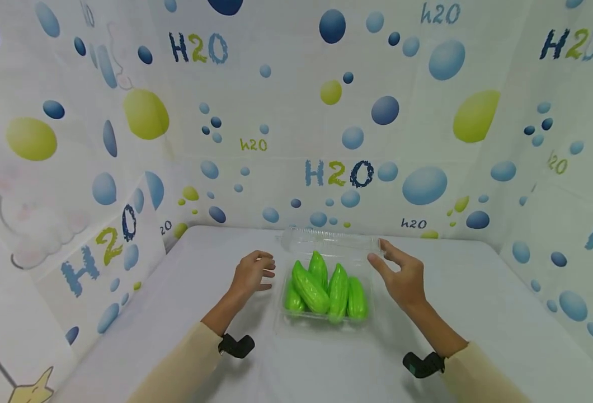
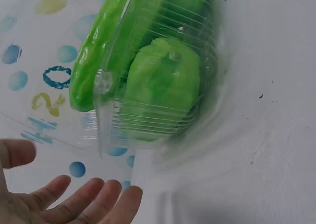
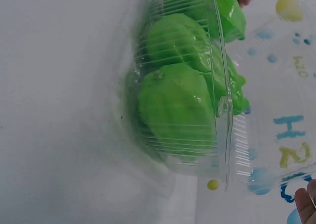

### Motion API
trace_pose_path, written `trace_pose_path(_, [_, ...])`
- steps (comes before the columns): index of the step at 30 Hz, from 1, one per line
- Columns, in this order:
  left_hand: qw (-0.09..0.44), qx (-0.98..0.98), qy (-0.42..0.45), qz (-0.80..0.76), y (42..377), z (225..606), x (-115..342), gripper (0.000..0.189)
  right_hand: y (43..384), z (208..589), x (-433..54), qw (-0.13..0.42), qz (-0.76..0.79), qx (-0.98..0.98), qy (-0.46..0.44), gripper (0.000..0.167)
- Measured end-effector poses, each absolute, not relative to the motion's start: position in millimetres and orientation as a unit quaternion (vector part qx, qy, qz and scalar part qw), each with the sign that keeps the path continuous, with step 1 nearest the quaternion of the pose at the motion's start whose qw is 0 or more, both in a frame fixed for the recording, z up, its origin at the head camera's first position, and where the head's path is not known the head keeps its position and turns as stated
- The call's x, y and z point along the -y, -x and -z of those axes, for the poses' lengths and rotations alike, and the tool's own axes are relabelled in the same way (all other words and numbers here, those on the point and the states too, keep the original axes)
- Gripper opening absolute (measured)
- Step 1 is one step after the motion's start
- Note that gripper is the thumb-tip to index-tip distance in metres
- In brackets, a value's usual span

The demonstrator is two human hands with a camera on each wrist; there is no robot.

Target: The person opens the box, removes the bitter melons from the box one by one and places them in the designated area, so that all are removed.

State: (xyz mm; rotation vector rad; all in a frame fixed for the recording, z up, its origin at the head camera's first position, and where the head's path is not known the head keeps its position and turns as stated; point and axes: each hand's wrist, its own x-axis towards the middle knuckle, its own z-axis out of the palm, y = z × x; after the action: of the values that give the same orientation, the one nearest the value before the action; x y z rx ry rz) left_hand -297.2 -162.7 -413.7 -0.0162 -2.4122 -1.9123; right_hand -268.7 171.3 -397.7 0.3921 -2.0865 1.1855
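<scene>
Clear plastic container (image 2: 102,85) with its contents, on a white surface (image 1: 326,369). The container stands near the middle of the surface, its ribbed lid (image 1: 332,242) open along the far side. Five glossy green vegetables (image 1: 321,299), bumpy and tapering, are visible inside; most point their narrow tips toward the far side, and one slants across its neighbours at the left. In the wrist views, some rise above the container's rim.

The right hand (image 1: 406,278) holds the right end of the lid between thumb and fingers. The left hand (image 1: 252,274) lies just beside the container's left side, its fingers loosely extended and spread, holding nothing. Both forearms wear pale sleeves (image 1: 186,358), with a black device (image 1: 237,346) at each wrist. Beyond the surface hangs a white backdrop (image 1: 276,95) printed with blue and yellow-green drops and "H2O" lettering.
</scene>
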Motion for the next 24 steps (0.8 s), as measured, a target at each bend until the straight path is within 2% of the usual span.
trace_pose_path(4, [0.006, 0.756, 0.006, 0.654, 309, 420, 156, 0.043, 280, 393, -173, 0.344, -0.467, 0.802, -0.14, 0.05])
trace_pose_path(13, [0.008, 0.759, 0.019, 0.651, 328, 431, 138, 0.049, 303, 385, -177, 0.331, -0.489, 0.798, -0.118, 0.04])
trace_pose_path(24, [0.019, 0.778, 0.016, 0.627, 333, 442, 129, 0.049, 334, 388, -187, 0.248, -0.592, 0.758, -0.114, 0.035])
